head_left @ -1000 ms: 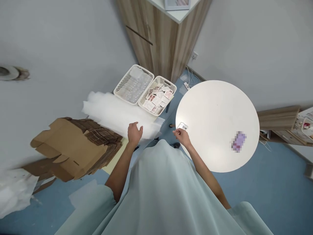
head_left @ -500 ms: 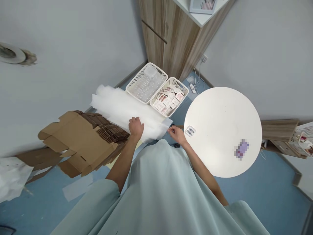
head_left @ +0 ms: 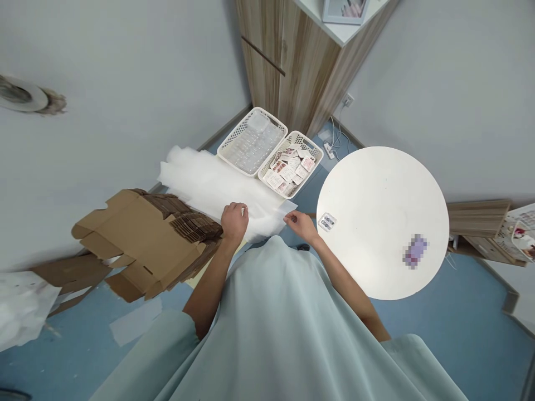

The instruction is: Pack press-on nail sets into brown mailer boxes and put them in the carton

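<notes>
White foam sheets [head_left: 209,175] lie in a loose, soft-looking pile in front of me. Over the pile's near side is my left hand [head_left: 234,224], its fingers loosely bent and nothing visible in it; whether it touches the foam I cannot tell. At the pile's right end my right hand [head_left: 303,225] pinches the corner of a thin foam sheet between thumb and fingertips. Just right of that hand, a small clear case [head_left: 327,222] with dark pieces inside sits on the round white table [head_left: 376,189].
Flattened brown cardboard boxes [head_left: 134,239] are stacked at the left. Behind the foam stand a white basket of clear plastic cases [head_left: 253,142] and a basket of printed cards [head_left: 290,170]. A wooden cabinet [head_left: 288,72] and a power strip [head_left: 329,150] are farther back.
My left hand has shifted slightly right and its fingers have curled in more. The right hand keeps its pinch at the sheet's corner, almost in place. The view has shifted slightly.
</notes>
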### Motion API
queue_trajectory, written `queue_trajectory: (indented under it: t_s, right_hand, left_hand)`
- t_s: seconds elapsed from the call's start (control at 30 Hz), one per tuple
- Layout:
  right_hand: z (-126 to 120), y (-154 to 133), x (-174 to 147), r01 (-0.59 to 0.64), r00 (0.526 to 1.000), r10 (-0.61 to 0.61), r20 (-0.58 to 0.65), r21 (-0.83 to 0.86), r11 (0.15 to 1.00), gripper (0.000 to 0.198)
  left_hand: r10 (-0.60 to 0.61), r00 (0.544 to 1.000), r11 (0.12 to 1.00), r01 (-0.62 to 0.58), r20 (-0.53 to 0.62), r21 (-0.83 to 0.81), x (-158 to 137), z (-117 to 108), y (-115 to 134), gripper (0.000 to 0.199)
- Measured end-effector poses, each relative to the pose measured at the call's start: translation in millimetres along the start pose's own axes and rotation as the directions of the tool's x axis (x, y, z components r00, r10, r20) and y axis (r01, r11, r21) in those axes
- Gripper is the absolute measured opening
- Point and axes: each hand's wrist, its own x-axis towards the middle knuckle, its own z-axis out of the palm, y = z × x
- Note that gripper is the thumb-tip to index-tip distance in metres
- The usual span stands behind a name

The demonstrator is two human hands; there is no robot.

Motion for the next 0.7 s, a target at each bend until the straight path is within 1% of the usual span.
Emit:
queue_trajectory:
  t_s: [0.07, 0.13, 0.2, 0.3, 0.33, 0.4, 0.47, 0.53, 0.57, 0.6, 0.67, 0.7]
  right_hand:
    - [-2.2, -5.8, 5.5, 0.040, 0.999, -0.039, -0.031, 0.057, 0.998, 0.026]
    - [-5.4, -12.5, 11.6, 0.071, 0.996, -0.064, -0.059, 0.129, 0.989, 0.037]
    - [-9.4, -19.0, 16.7, 0.077, 0.996, -0.067, -0.055, 0.200, 0.977, 0.046]
    - [-16.7, -25.4, 17.7, 0.064, 0.998, -0.060, -0.022, 0.265, 0.962, 0.053]
    - [-19.7, -26.0, 15.5, 0.066, 0.998, -0.060, -0.029, 0.280, 0.958, 0.054]
    - [-27.2, -24.4, 6.8, 0.082, 0.994, -0.057, -0.089, 0.311, 0.947, 0.054]
    - [-37.1, -18.4, -7.1, 0.100, 0.982, -0.038, -0.183, 0.343, 0.934, 0.051]
    - [-49.6, -7.8, -25.2, 0.102, 0.964, -0.001, -0.265, 0.366, 0.925, 0.049]
    - [-56.5, -0.7, -35.3, 0.098, 0.955, 0.020, -0.297, 0.379, 0.920, 0.048]
    - [-63.8, 7.4, -46.0, 0.095, 0.945, 0.042, -0.325, 0.394, 0.914, 0.047]
    - [-78.4, 26.5, -68.1, 0.096, 0.924, 0.083, -0.373, 0.435, 0.895, 0.046]
    - [-85.4, 37.1, -79.2, 0.102, 0.912, 0.102, -0.398, 0.460, 0.882, 0.045]
  left_hand:
    - [0.046, 0.997, 0.995, -0.051, -0.061, -0.084, -10.4, -16.5, 8.9, 0.024]
    - [0.100, 0.990, 0.979, -0.116, -0.100, -0.166, -21.1, -33.7, 20.5, 0.020]
    - [0.168, 0.977, 0.951, -0.195, -0.128, -0.241, -30.7, -49.5, 34.0, 0.018]
    - [0.273, 0.952, 0.902, -0.303, -0.138, -0.307, -42.0, -66.4, 56.0, 0.016]
    - [0.304, 0.943, 0.887, -0.332, -0.136, -0.320, -45.0, -69.6, 63.5, 0.015]
    - [0.358, 0.925, 0.859, -0.380, -0.127, -0.343, -50.0, -71.9, 78.4, 0.015]
    - [0.406, 0.906, 0.829, -0.420, -0.118, -0.369, -54.0, -68.5, 93.1, 0.014]
    - [0.438, 0.893, 0.806, -0.442, -0.105, -0.393, -57.1, -59.8, 108.1, 0.009]
    - [0.439, 0.894, 0.804, -0.435, -0.089, -0.406, -58.3, -53.5, 115.9, 0.012]
    - [0.425, 0.903, 0.809, -0.410, -0.060, -0.421, -59.2, -46.2, 124.1, 0.028]
    - [0.355, 0.934, 0.832, -0.298, 0.037, -0.468, -60.6, -28.6, 142.3, 0.072]
    - [0.308, 0.946, 0.837, -0.218, 0.103, -0.502, -61.2, -18.8, 152.5, 0.089]
